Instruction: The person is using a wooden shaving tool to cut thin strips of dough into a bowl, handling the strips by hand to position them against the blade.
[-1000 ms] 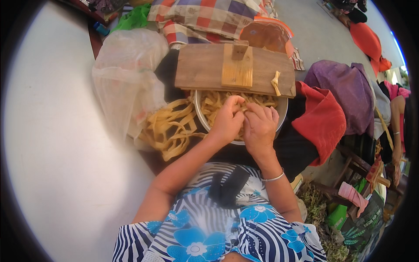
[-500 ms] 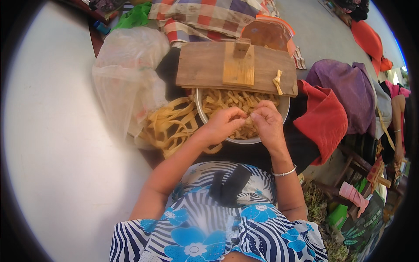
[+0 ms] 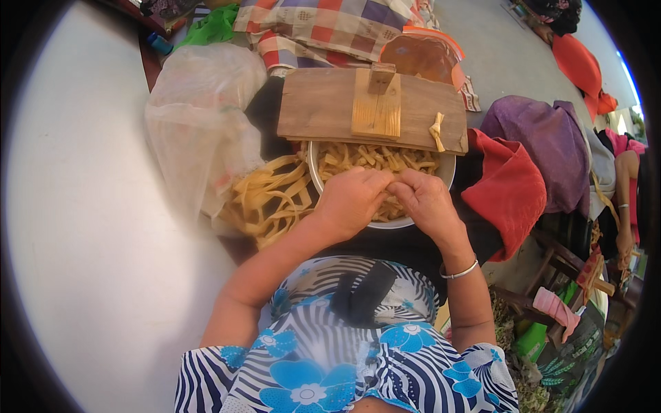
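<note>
My left hand (image 3: 353, 197) and my right hand (image 3: 428, 201) meet fingertip to fingertip over a white-rimmed basin (image 3: 314, 171). Both are closed in a pinch on a tan strip, which the fingers now almost wholly hide. Many short, knotted-looking tan pieces (image 3: 344, 157) fill the basin. A wooden board (image 3: 310, 103) with a paler plank and an upright block lies across its far side. One small tan knot (image 3: 436, 131) rests on the board's right end. Long loose tan strips (image 3: 265, 199) are heaped left of the basin, close to my left forearm.
A cloudy plastic bag (image 3: 203, 117) stands left of the board, beside a pale surface (image 3: 89, 206). Beyond the board are a checked cloth bag (image 3: 330, 27) and a clear orange-edged pouch (image 3: 423, 58). Red cloth (image 3: 509, 186) lies at the right. Another person's arm (image 3: 625, 199) shows far right.
Both hands have turned and drawn tighter together, with the left hand's back now facing up. My right forearm and its bangle have swung slightly right. The basin and board have hardly moved.
</note>
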`<state>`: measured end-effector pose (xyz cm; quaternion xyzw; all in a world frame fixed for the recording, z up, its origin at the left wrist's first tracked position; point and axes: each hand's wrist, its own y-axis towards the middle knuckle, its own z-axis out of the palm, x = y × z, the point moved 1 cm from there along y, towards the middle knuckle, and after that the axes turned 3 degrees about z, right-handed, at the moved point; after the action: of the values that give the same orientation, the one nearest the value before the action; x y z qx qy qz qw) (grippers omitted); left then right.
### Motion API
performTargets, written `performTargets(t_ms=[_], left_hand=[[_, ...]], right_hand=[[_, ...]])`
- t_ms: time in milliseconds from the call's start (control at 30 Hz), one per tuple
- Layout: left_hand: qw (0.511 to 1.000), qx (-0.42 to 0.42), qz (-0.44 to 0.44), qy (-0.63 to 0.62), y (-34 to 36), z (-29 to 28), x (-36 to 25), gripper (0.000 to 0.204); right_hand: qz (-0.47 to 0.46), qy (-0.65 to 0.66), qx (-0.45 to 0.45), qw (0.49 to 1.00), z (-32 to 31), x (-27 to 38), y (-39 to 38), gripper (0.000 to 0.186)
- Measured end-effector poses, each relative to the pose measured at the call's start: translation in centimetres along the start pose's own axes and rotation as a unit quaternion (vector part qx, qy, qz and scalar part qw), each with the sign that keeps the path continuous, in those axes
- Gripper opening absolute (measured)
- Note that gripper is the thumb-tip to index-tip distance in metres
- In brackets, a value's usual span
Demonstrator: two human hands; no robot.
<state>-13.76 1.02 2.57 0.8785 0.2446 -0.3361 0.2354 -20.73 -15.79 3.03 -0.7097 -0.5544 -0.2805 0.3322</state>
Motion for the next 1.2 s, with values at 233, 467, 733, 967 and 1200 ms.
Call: performTargets(t_ms=[233, 467, 733, 967, 1200], left_hand=[[0.962, 0.100, -0.178, -0.179, -1.2, -1.3, 2.7, 0.017], [0.995, -0.023, 0.055, 0.080, -0.2, -1.4, 2.0, 0.012], [0.989, -0.045, 0.090, 0.109, 0.9, -1.1, 1.7, 0.009], [0.954, 0.091, -0.176, -0.224, -1.2, -2.3, 2.1, 0.015], [0.959, 0.073, -0.157, -0.223, 0.6, -2.1, 2.1, 0.016]], right_hand=[[-0.130, -0.072, -0.078, 0.986, -1.2, -1.3, -1.7, 0.015], [-0.014, 0.199, -0.074, 0.977, -1.2, -4.3, 0.4, 0.035], [0.118, 0.186, 0.151, 0.964, -2.3, -2.7, 0.9, 0.031], [-0.226, -0.203, 0.021, 0.952, -3.1, -1.1, -1.5, 0.018], [0.086, 0.291, 0.078, 0.950, -2.8, -2.0, 0.7, 0.033]])
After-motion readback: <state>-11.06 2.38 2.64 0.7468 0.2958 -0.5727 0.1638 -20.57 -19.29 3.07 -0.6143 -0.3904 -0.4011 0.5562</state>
